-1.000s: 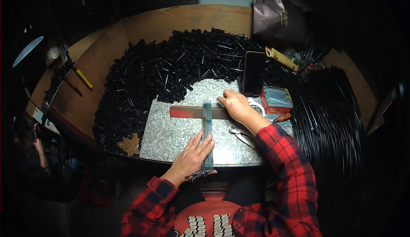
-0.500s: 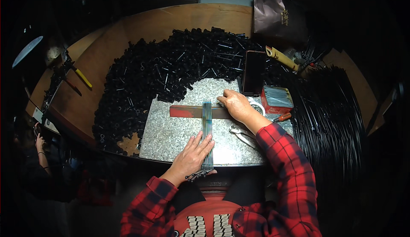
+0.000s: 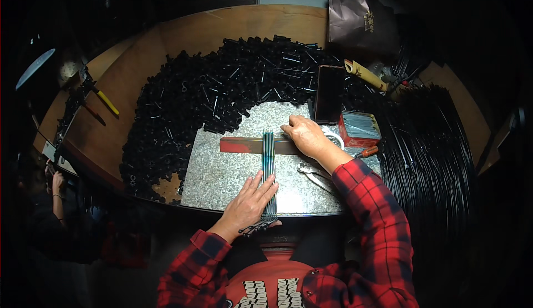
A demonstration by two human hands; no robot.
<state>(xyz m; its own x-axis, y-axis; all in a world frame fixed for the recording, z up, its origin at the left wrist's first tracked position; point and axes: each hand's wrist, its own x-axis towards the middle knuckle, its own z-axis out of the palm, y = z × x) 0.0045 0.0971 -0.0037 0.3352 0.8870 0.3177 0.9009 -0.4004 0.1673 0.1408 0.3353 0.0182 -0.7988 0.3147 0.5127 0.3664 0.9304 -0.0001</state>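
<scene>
A flat row of thin, dark metal rods [image 3: 268, 161] with knobbed, bent near ends lies side by side across a reddish-brown bar [image 3: 239, 144] on a speckled stone slab [image 3: 214, 180]. My left hand [image 3: 250, 202] holds the near part of the row. Its fingers lie over the rods and its thumb tip shows beneath, beyond the slab's front edge. My right hand [image 3: 308, 136] is closed over the bar's right end, fingers curled at the far side. Its thumb and the covered end of the bar are hidden.
A heap of black tubular parts [image 3: 183, 97] rings the slab. At right are pliers [image 3: 315, 176], an orange-handled screwdriver [image 3: 366, 152], a red box of thin pieces [image 3: 360, 130], an upright phone [image 3: 328, 94] and long black rods [image 3: 427, 152]. Another person's hand [image 3: 58, 183] shows far left.
My hands, the rods and the bar stay almost in place. At the far left, the other person's hand has shifted slightly.
</scene>
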